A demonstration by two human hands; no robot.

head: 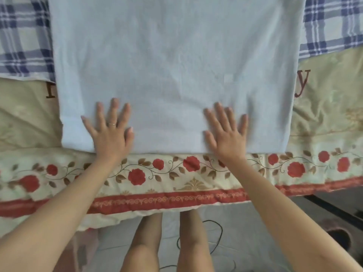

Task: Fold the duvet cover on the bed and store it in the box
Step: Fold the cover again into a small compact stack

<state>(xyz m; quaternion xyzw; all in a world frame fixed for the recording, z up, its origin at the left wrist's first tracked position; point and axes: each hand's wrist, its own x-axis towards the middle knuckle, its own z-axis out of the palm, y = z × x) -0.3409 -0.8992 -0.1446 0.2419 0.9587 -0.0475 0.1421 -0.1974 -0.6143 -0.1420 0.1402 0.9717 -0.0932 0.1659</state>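
Floral bedspread point(137, 176) lies under the pale blue duvet cover point(172, 61) and shows past its near edge; left hand point(110, 132) and right hand point(228, 134) flat, fingers spread, pressing that near edge, gripping nothing; cover judged soft, light, limp; best pinched at its near corners; plaid cloth point(21, 36) flanks its far part; box unseen.
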